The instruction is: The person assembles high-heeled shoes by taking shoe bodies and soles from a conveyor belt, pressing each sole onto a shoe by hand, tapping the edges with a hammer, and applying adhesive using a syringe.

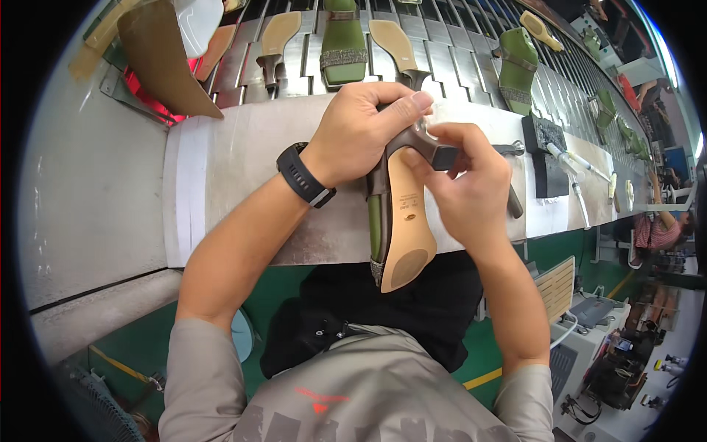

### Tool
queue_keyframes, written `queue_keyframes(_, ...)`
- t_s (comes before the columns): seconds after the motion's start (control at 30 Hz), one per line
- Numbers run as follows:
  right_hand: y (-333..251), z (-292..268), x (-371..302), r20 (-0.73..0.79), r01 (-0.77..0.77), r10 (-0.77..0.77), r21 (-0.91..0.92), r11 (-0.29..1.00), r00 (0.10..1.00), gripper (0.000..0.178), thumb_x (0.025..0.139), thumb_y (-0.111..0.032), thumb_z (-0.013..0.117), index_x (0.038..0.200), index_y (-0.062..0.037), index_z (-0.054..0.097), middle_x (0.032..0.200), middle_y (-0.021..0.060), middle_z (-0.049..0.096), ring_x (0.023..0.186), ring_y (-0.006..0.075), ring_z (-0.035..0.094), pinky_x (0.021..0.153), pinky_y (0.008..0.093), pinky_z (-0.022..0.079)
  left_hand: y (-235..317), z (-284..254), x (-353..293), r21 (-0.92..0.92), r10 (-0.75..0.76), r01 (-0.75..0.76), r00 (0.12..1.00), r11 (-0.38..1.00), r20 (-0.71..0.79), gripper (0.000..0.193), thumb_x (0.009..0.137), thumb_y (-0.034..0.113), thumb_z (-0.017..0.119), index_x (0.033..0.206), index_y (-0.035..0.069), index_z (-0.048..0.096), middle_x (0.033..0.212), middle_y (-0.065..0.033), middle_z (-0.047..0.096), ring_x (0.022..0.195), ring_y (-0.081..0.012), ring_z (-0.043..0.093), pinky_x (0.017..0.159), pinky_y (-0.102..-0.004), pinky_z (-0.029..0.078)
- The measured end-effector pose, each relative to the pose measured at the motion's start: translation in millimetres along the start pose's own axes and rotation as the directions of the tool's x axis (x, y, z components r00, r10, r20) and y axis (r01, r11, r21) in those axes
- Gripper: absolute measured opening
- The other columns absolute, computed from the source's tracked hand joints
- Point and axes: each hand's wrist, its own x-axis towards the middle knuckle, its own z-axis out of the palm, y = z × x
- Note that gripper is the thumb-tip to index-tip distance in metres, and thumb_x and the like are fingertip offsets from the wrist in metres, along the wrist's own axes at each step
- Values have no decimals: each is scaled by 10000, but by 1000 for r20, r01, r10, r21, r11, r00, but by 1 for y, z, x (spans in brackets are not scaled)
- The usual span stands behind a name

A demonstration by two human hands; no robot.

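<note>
I observe my left hand (361, 129) wrapped over the heel end of a green high-heeled shoe with a tan leather sole (403, 228), fingers closed on it. My right hand (464, 188) pinches the dark block heel tip between thumb and fingers. The shoe sits sole-up over the near edge of the grey workbench (243, 155). A slatted metal conveyor (456, 70) carrying green sandals runs along the far side.

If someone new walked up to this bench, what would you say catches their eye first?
First, the high-heeled shoe at the centre, turned sole-up, tan sole showing, held over the pale workbench. The left hand grips it near the heel while the right hand fingers the dark heel tip. Behind, a slatted conveyor carries green sandals and loose tan soles.
</note>
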Motion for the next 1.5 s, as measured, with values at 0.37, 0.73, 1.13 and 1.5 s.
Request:
queue_keyframes(0.37, -19, -29, 17, 615, -530, 417, 3, 848, 670, 348, 985, -284, 787, 972, 59, 733, 757, 21, 691, 642, 55, 564, 556, 259, 459, -15, 5, -11, 10, 134, -134, 991, 991, -22, 599, 1153, 513, 465, 1117, -8, 757, 937, 0, 664, 869, -79, 544, 806, -247, 464)
queue_keyframes(0.73, -17, -17, 12, 519, -473, 377, 61, 879, 767, 336, 966, -288, 815, 909, 18, 692, 758, 3, 641, 701, 82, 539, 631, 302, 482, -17, 10, -11, 80, 134, -125, 984, 989, -116, 668, 1127, 598, 458, 1059, 14, 775, 865, -6, 687, 792, -74, 555, 711, -258, 467)
queue_keyframes(1.13, -19, -8, 4, 453, -473, 392, 77, 878, 801, 364, 936, -252, 853, 790, 0, 635, 653, -33, 541, 622, 73, 479, 552, 290, 418, -20, 12, -10, 64, 193, -185, 969, 981, -155, 634, 1131, 565, 486, 1025, 12, 777, 865, -23, 720, 786, -91, 590, 725, -268, 497)
queue_keyframes(1.5, -5, 6, 1, 381, -434, 324, 251, 865, 866, 375, 940, -311, 855, 838, 6, 683, 615, -47, 568, 552, 59, 483, 498, 286, 395, -11, 13, -12, 114, 88, -73, 987, 991, -132, 703, 1129, 605, 446, 1014, -6, 774, 824, -30, 666, 768, -109, 551, 701, -285, 460)
